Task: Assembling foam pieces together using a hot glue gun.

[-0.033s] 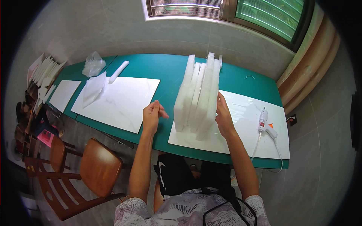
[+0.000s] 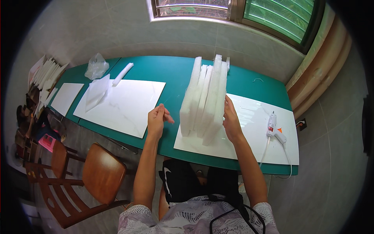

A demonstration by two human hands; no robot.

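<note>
While white foam slabs (image 2: 210,117) stand upright at our twelve o'clock | our right hand (image 2: 232,121) lies unclenched against them | left hand (image 2: 156,121) half-curled, pinch unclear | we'd best press lightly, evenly

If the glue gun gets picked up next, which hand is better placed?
Probably the right hand: it is nearer the glue gun, on the same side of the upright foam sheets. The left hand is on their other side. The right would first have to leave the foam's side.
</note>
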